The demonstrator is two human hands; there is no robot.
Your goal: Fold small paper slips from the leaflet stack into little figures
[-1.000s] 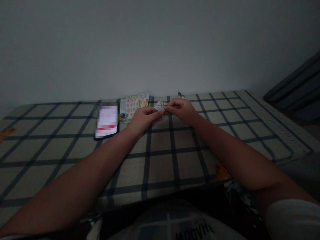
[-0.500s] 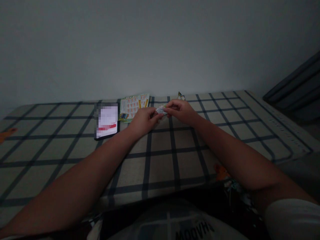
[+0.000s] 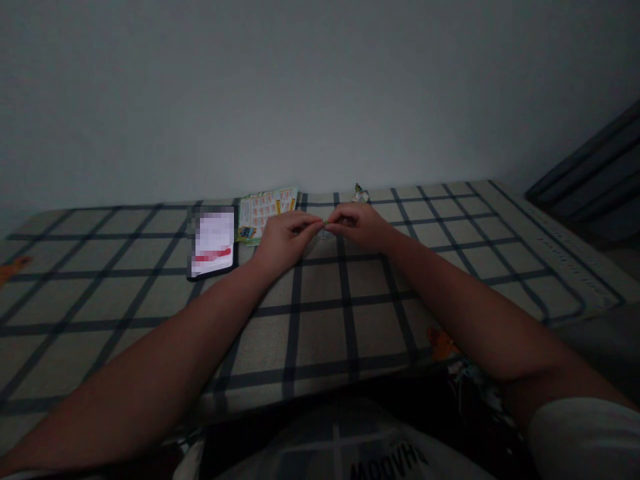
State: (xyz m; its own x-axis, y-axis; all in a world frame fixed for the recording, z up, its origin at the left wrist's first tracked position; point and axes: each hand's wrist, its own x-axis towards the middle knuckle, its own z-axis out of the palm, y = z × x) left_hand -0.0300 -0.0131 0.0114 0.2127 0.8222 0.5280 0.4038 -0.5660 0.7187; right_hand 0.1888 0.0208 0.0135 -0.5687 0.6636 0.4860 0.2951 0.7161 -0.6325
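My left hand (image 3: 293, 233) and my right hand (image 3: 356, 225) meet over the middle of the checked cloth, fingertips almost touching. Both are closed in a pinch on a small printed piece of paper (image 3: 325, 228); only a thin pale bit of it shows between the fingers, so its shape is hard to make out. Just behind my right hand lies a small crumpled or folded paper piece (image 3: 360, 195) with printed colours. Left of the hands, a stack of printed paper sheets (image 3: 257, 210) is partly covered by my left hand.
A phone (image 3: 214, 243) with a lit, blurred screen lies left of the sheets. The checked cloth (image 3: 320, 333) covers the table up to the grey wall (image 3: 320, 100). Orange patches show at the far left and by my right forearm. Dark striped fabric (image 3: 595, 167) hangs at right.
The fingertips have drawn together, and the white printed face of the paper that showed between them is now mostly hidden. More of the crumpled piece behind my right hand shows.
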